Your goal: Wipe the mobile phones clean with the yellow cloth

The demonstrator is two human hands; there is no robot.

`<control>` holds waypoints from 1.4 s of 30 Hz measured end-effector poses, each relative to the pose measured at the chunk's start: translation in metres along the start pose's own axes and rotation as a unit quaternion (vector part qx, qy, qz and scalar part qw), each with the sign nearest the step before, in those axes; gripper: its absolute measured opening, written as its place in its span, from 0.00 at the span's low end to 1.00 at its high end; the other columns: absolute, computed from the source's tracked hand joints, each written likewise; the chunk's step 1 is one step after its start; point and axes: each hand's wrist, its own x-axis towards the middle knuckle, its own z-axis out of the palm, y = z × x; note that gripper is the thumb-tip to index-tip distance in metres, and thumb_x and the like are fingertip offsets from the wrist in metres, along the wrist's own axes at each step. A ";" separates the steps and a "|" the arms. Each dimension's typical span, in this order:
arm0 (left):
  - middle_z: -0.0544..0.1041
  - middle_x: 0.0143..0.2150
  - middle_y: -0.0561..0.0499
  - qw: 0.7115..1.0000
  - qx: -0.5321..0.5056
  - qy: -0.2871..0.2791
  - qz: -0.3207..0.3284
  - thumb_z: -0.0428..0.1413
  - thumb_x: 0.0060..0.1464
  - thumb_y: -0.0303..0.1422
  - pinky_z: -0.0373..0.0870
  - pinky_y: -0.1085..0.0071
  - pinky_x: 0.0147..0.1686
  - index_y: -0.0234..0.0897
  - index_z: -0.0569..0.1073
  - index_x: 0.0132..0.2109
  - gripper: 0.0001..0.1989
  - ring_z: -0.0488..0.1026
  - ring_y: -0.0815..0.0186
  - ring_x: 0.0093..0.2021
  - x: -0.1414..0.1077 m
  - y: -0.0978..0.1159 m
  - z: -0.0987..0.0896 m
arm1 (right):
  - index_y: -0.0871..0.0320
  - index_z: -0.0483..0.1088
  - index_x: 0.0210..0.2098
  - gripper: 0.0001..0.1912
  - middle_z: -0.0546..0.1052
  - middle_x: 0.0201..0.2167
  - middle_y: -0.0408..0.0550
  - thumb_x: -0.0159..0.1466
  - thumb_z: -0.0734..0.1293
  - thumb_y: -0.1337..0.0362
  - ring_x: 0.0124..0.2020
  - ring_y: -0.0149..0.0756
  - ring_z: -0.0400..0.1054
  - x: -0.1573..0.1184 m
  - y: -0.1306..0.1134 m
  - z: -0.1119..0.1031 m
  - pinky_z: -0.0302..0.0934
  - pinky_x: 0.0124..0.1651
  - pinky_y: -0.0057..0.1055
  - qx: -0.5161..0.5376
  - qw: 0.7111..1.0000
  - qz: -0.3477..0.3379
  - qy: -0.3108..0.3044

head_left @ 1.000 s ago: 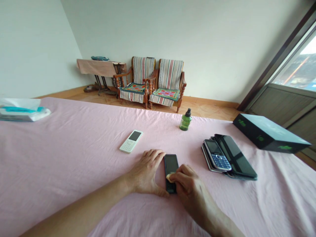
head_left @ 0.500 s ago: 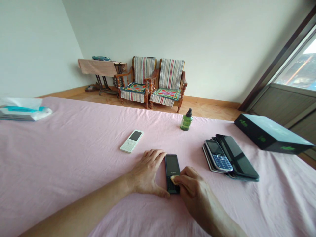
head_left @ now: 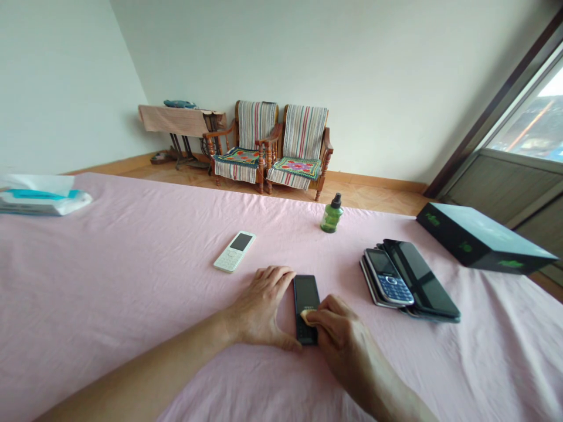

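Observation:
A dark keypad mobile phone [head_left: 305, 291] lies face up on the pink cloth in front of me. My left hand [head_left: 263, 308] steadies it along its left side, fingertips at the upper corner and thumb at the lower corner. Pinched in my right hand [head_left: 345, 334] is a small yellowish cloth [head_left: 307, 317], pressed on the phone's front just below the screen. Most of that cloth is hidden by the fingers. A white keypad phone [head_left: 235, 252] rests beyond my left hand.
Right of my hands lie several stacked phones, a blue-keyed phone [head_left: 389, 280] among them. Behind stand a green spray bottle [head_left: 331, 214] and a black box [head_left: 479, 237]. A tissue pack [head_left: 44, 202] lies far left. Two wooden chairs [head_left: 299, 140] stand past the bed-like surface's edge.
My right hand and the yellowish cloth have shifted slightly left and up over the phone. The left hand and the phone stay practically where they were.

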 end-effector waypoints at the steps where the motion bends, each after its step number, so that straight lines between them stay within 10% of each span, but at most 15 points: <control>1: 0.64 0.59 0.40 1.000 0.000 -0.001 0.000 0.64 0.32 0.57 0.54 0.48 0.58 0.38 0.57 0.62 0.52 0.61 0.44 0.58 0.000 0.000 0.000 | 0.55 0.76 0.35 0.19 0.69 0.31 0.46 0.59 0.57 0.79 0.34 0.34 0.65 0.000 0.001 0.000 0.57 0.34 0.29 -0.001 1.000 0.001 0.000; 42: 0.64 0.59 0.40 1.000 0.018 0.009 0.017 0.64 0.33 0.54 0.55 0.54 0.58 0.37 0.58 0.60 0.50 0.61 0.47 0.57 0.000 0.000 0.001 | 0.56 0.73 0.32 0.17 0.70 0.31 0.47 0.56 0.59 0.82 0.34 0.36 0.64 -0.010 -0.015 0.002 0.58 0.35 0.30 -0.026 0.995 -0.081 -0.060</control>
